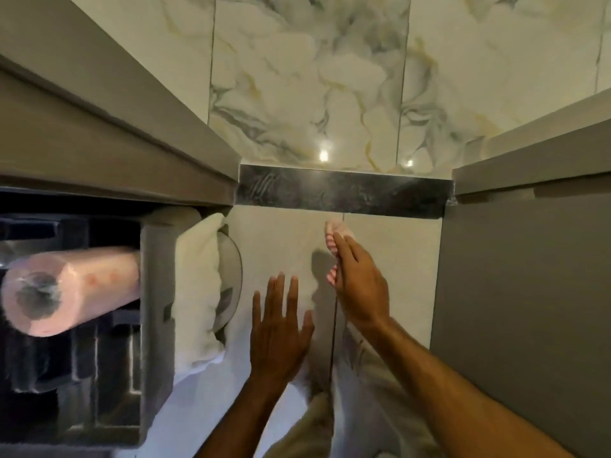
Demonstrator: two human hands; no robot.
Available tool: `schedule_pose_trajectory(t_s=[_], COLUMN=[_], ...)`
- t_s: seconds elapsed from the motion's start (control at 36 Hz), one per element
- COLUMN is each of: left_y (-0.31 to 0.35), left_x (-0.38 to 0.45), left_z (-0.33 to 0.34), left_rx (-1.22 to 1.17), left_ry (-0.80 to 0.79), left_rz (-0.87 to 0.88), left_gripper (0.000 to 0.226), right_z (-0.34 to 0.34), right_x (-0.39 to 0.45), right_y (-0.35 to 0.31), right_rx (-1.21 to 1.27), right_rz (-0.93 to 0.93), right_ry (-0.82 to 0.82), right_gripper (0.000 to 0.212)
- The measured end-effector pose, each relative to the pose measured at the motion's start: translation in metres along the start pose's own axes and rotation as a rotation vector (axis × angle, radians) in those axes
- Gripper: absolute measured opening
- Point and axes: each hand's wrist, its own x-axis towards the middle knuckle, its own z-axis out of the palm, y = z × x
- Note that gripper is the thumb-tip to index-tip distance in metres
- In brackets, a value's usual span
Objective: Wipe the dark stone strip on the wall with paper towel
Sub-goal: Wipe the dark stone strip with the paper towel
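Across the upper wall spreads a glossy white marble-patterned tile surface with grey and gold veins (307,77), and two small light reflections shine near its lower edge. Grey flat-fronted cabinets flank it: a large one on the left (82,127) and another on the right (529,259). Below the marble, a plain pale wall panel (284,246) fills the gap between the cabinets, split by a thin vertical seam. Between the marble and this panel runs the dark, polished horizontal stone strip (344,190), reaching from the left cabinet's corner to the right cabinet's edge. Under the left cabinet, a dark open compartment holds a pale pink roll of paper towel (71,287) lying on its side, its hollow core facing the camera. Just right of that compartment hangs a crumpled white cloth or paper sheet (198,285), partly covering a round grey fitting on the wall. The right hand (358,285) is raised against the pale panel, fingers closed around a crumpled pink-and-white striped paper towel wad (334,239); the wad's top sits just below the dark strip, and whether it touches the strip cannot be told. The left hand (277,328) holds nothing, fingers spread and extended, palm toward the panel, lower than and just beside the right one.
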Motion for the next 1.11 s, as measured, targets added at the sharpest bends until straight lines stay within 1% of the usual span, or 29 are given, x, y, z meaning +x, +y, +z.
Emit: schedule_pose_trajectory(t_s=[0.08,0.11,0.17,0.19,0.22,0.28,0.33,0.36,0.42,0.5,0.58,0.64,0.67,0.72,0.78,0.83,0.86,0.92,0.94,1.0,1.03,1.11], left_y=[-0.014,-0.021,-0.04,-0.05,-0.06,-0.081,-0.103,-0.113,-0.13,-0.145,-0.152,-0.153,-0.153,-0.154,-0.155,-0.155,-0.154,-0.152,-0.153,-0.155,-0.157,-0.159], left_x=[0.063,0.084,0.123,0.141,0.157,0.183,0.204,0.213,0.227,0.235,0.235,0.235,0.235,0.235,0.233,0.233,0.233,0.232,0.232,0.232,0.232,0.234], left_z=[0.053,0.07,0.106,0.124,0.14,0.172,0.199,0.211,0.232,0.253,0.261,0.265,0.266,0.268,0.268,0.266,0.266,0.266,0.267,0.269,0.271,0.275], left_rx=[-0.034,-0.031,-0.023,-0.017,-0.005,0.031,0.078,0.116,0.197,0.184,0.121,0.099,0.086,0.051,0.034,0.046,0.07,0.13,0.136,0.09,0.067,0.058], left_ry=[0.023,0.041,0.082,0.111,0.136,0.151,0.157,0.175,0.224,0.313,0.399,0.432,0.443,0.471,0.479,0.455,0.444,0.447,0.458,0.481,0.485,0.476], left_rz=[-0.007,-0.006,-0.013,-0.022,-0.031,-0.046,-0.063,-0.065,-0.059,-0.042,0.009,0.014,-0.012,-0.101,-0.174,-0.192,-0.191,-0.178,-0.171,-0.162,-0.157,-0.155], left_gripper=[0.083,0.083,0.078,0.075,0.073,0.073,0.072,0.071,0.069,0.068,0.064,0.064,0.066,0.07,0.076,0.079,0.078,0.077,0.077,0.075,0.074,0.073], right_z=[0.027,0.039,0.063,0.074,0.083,0.099,0.111,0.116,0.121,0.123,0.139,0.162,0.176,0.204,0.221,0.22,0.213,0.19,0.177,0.157,0.153,0.171], right_x=[0.058,0.077,0.11,0.127,0.143,0.172,0.198,0.21,0.233,0.263,0.301,0.323,0.332,0.346,0.345,0.334,0.325,0.304,0.296,0.288,0.29,0.306], right_y=[0.03,0.042,0.066,0.077,0.087,0.105,0.122,0.131,0.147,0.161,0.152,0.125,0.109,0.083,0.074,0.084,0.094,0.123,0.137,0.153,0.153,0.122], right_rx=[-0.144,-0.224,-0.5,-0.6,-0.627,-0.545,-0.548,-0.595,-0.662,-0.818,-0.888,-0.84,-0.82,-0.838,-0.946,-1.013,-1.032,-1.063,-1.076,-1.069,-1.028,-0.909], right_rz=[-0.155,-0.212,-0.368,-0.424,-0.435,-0.398,-0.405,-0.433,-0.56,-0.696,-0.782,-0.752,-0.748,-0.808,-0.941,-1.047,-1.067,-1.072,-1.062,-0.994,-0.918,-0.68], right_ry=[0.014,0.054,0.205,0.262,0.276,0.228,0.201,0.207,0.233,0.228,0.337,0.422,0.444,0.4,0.26,0.121,0.069,0.021,0.046,0.158,0.227,0.4], right_gripper=[0.057,0.058,0.061,0.061,0.061,0.057,0.055,0.055,0.052,0.053,0.056,0.061,0.063,0.065,0.065,0.065,0.065,0.065,0.067,0.068,0.068,0.067])
